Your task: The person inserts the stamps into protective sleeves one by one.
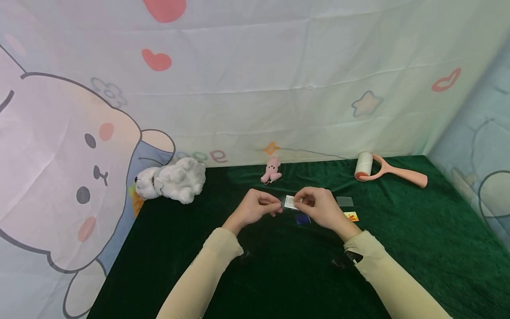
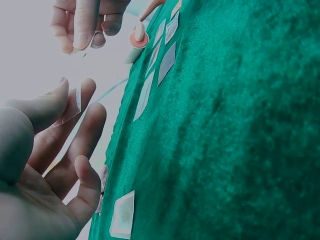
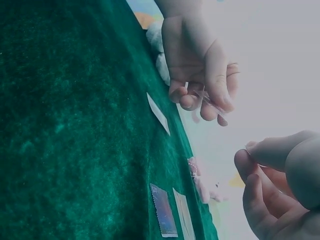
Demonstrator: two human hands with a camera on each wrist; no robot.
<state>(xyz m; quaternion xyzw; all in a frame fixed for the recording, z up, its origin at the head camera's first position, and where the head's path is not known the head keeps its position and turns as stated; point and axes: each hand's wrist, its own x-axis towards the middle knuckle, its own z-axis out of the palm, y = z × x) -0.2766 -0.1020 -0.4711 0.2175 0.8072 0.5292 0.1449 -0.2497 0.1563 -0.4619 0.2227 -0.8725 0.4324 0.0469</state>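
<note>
My left hand (image 1: 255,207) pinches a small clear plastic film (image 2: 75,102) between thumb and index finger, the other fingers spread. Opposite it, a short gap away, my right hand (image 1: 318,207) has thumb and index fingertip together. A tiny thin edge shows at those fingertips in the right wrist view; its kind is too small to tell. Behind the hands lies a white card (image 1: 290,202), partly covered by the right fingers in the head view. A dark blue packet (image 3: 164,210) with serrated ends lies beside it. Another pale packet (image 2: 122,215) lies near the left hand.
Right of the right hand lie a clear sleeve (image 1: 344,201) and a yellow card (image 1: 352,216). A lint roller (image 1: 402,175) rests at the back right of the green cloth (image 1: 438,248). A small pink plush (image 1: 272,169) and a white plush dog (image 1: 175,180) lie along the back.
</note>
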